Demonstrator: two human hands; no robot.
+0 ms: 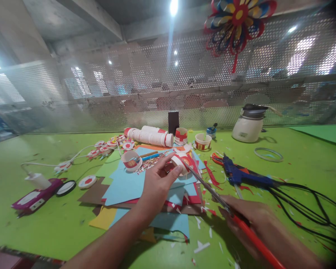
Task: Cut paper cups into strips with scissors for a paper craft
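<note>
Red-handled scissors (212, 192) gripped in right hand (249, 216), blades at the cup (180, 163). Left hand (156, 183) pinches that red-white paper cup, thumb and fingers closed on it, above the blue sheets (123, 185). Glue gun (240, 175) lies just right, on green table (30, 231).

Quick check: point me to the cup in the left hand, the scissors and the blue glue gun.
Cup (179, 161), head view, on its white side wall.
Scissors (205, 185), head view, mid-blade.
Glue gun (240, 177), head view, on its blue body.
</note>
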